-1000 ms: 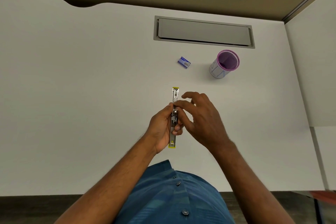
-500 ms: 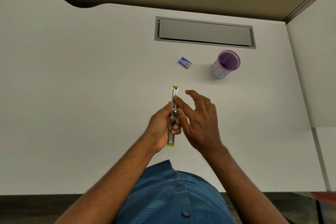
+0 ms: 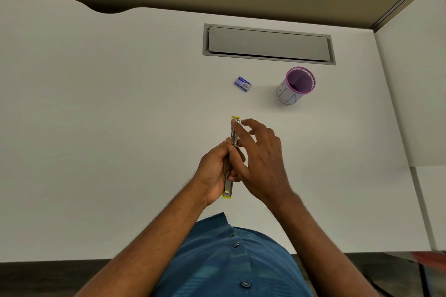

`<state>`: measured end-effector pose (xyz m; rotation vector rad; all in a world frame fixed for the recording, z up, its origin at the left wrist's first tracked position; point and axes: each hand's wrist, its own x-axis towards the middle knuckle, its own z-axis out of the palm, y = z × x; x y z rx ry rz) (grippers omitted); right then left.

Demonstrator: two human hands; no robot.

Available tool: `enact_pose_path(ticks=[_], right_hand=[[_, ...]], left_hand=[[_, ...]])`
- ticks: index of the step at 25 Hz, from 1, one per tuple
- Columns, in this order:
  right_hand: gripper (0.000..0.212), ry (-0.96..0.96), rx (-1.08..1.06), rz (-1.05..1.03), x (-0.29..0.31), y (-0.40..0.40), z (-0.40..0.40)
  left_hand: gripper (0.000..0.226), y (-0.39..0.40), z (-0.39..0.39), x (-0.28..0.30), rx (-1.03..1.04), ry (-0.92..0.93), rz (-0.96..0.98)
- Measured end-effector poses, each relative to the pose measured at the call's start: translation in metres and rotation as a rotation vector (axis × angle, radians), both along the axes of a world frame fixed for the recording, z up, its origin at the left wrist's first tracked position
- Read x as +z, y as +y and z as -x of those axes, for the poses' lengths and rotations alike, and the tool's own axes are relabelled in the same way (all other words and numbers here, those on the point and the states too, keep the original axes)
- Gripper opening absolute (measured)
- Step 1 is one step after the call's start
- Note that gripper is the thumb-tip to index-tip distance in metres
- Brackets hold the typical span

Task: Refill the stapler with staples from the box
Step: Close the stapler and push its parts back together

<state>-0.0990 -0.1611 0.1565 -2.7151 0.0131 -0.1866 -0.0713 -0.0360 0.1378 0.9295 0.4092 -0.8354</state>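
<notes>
A slim metal stapler (image 3: 228, 184) with yellow ends is unfolded flat, pointing away from me over the white desk (image 3: 96, 128). My left hand (image 3: 214, 167) grips its middle from the left. My right hand (image 3: 259, 159) lies along its right side with fingers spread, the index fingertip touching the far metal end near the yellow tip. Whether that finger holds staples is too small to tell. The small blue staple box (image 3: 242, 83) lies closed on the desk beyond the stapler, apart from both hands.
A purple-rimmed mesh pen cup (image 3: 295, 87) stands to the right of the box. A grey cable hatch (image 3: 269, 43) is set into the desk further back. A white side panel (image 3: 415, 79) borders the right. My blue shirt (image 3: 229, 260) fills the bottom.
My right hand's fingers have uncurled and its index finger has slid forward along the stapler from the middle to the far end. My left hand keeps its grip.
</notes>
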Motion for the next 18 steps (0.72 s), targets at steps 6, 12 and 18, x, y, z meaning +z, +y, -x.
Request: enact_pose_path(ticks=[6,12,18], right_hand=[[0.010,-0.115,-0.108,-0.383,0.0009,-0.0028,-0.0022],[0.008,0.002,-0.126,-0.383,0.0036,-0.0022,-0.0083],[0.020,-0.059,-0.101,-0.246,0.0024,-0.0009,-0.0037]], left_hand=[[0.043,-0.0003,-0.0025,0.0014,-0.013,0.019,0.083],[0.036,-0.0006,0.0015,-0.0020,-0.017,0.029,0.076],[0.041,-0.0012,-0.0019,-0.0036,0.020,0.072,0.078]])
